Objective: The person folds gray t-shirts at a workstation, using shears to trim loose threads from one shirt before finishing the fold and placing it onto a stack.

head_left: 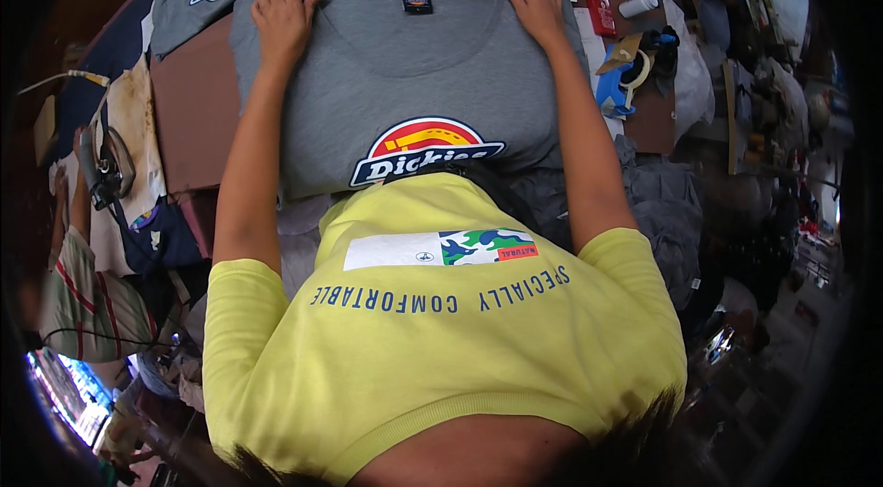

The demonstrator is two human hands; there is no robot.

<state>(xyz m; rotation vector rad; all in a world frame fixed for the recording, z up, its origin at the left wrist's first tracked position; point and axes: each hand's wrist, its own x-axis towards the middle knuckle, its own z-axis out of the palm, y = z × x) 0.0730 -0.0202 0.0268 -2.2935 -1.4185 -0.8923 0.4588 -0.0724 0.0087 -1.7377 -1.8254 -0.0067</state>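
Left hand [283, 20] and right hand [538, 9] rest at the grey shirt's [414, 101] two shoulders, fingers parted, the shirt spread over the table [189, 110] before the person, and an uneven tug could well skew that neckline [414, 73]!

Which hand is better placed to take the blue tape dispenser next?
Right hand, probably: it touches the grey shirt on the side near the tape dispenser; the left hand, the opposite side.

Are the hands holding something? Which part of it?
The left hand and right hand touch the grey shirt at its neck end, either side of the label; whether they grip can't be told.
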